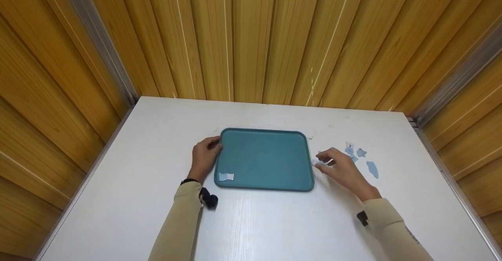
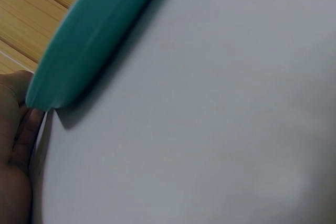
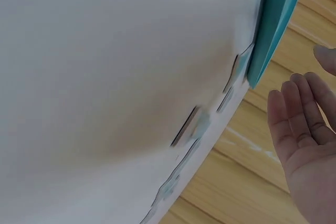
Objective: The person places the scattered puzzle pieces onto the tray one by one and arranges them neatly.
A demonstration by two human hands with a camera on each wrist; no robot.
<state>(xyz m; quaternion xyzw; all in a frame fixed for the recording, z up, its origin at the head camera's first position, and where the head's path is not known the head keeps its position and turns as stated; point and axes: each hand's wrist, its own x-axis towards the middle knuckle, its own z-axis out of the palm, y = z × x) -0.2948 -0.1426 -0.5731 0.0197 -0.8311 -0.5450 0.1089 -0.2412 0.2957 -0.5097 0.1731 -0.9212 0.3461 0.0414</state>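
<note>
A teal tray (image 1: 266,159) is in the middle of the white table. My left hand (image 1: 204,155) holds its left rim between thumb and fingers, at the edge of the left wrist view. In the tray's near left corner lies a small flat blue-and-white piece (image 1: 226,176). Just off the right rim, my right hand (image 1: 340,167) hovers with thumb and fingers apart, nothing between them in the right wrist view. Beneath its fingertips, a pale piece (image 1: 318,162) lies on the table beside the tray, partly hidden by the hand.
Several flat, irregular pale blue pieces lie right of my right hand, among them a long one (image 1: 372,169) and a small jagged one (image 1: 361,152). The white table (image 1: 266,222) meets a wood-patterned wall (image 1: 251,41) behind, with similar walls at both sides.
</note>
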